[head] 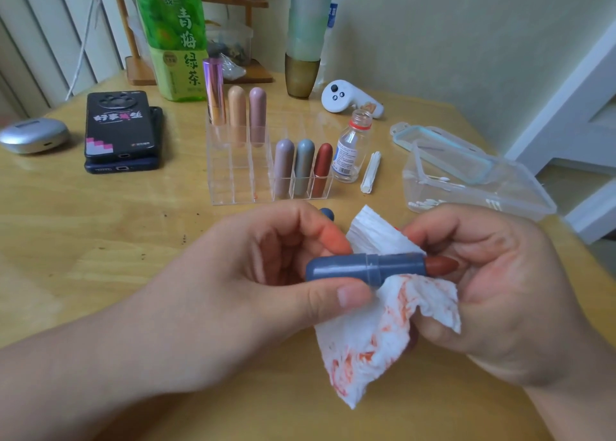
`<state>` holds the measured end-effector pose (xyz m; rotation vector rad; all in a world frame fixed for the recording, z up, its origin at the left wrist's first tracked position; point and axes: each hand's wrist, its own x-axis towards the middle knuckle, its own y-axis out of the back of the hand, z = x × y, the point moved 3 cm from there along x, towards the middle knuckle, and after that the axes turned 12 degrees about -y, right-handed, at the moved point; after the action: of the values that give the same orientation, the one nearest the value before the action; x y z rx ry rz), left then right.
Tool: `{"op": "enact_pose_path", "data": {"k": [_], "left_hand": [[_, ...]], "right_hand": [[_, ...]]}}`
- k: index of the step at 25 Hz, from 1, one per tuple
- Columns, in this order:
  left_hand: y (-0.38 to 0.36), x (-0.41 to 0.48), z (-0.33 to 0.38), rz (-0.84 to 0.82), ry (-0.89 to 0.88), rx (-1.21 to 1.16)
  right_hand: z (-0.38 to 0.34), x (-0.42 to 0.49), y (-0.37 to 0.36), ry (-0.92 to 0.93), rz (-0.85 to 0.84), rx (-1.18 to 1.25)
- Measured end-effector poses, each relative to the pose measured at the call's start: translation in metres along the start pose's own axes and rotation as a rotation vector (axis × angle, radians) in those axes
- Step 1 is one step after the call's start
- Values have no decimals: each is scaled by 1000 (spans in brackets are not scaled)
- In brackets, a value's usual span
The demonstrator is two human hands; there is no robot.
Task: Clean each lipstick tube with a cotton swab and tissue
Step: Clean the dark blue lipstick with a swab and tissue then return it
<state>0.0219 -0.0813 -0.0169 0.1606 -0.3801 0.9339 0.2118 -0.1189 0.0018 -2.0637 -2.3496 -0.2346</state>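
Observation:
My left hand (266, 274) grips a blue lipstick tube (360, 267) lying sideways, its red bullet (441, 264) sticking out to the right. My right hand (500, 294) holds a white tissue (376, 327) smeared with red under and around the tube's open end. The tube's blue cap (327, 213) lies on the table just behind my left fingers. A clear acrylic organizer (240, 174) holds several capped lipsticks: a metallic pink one (215, 90), a peach one (237, 114), a mauve one (257, 114), and lilac, grey and red ones (303, 167) in front.
A small clear bottle (351, 147) and a bundle of swab sticks (371, 172) stand right of the organizer. An open plastic box (520, 194) holds cotton swabs. Two stacked phones (121, 130), a green tea bottle (176, 37), a white controller (346, 99) and a silver case (33, 135) sit further back.

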Motion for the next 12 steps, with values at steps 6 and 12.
{"op": "enact_pose_path", "data": {"k": [6,12], "left_hand": [[-1,0,1,26,-5,12],[1,1,0,10,82,-79]], "right_hand": [[0,1,2,56,-15,1],[-1,1,3,73,-19,11]]}}
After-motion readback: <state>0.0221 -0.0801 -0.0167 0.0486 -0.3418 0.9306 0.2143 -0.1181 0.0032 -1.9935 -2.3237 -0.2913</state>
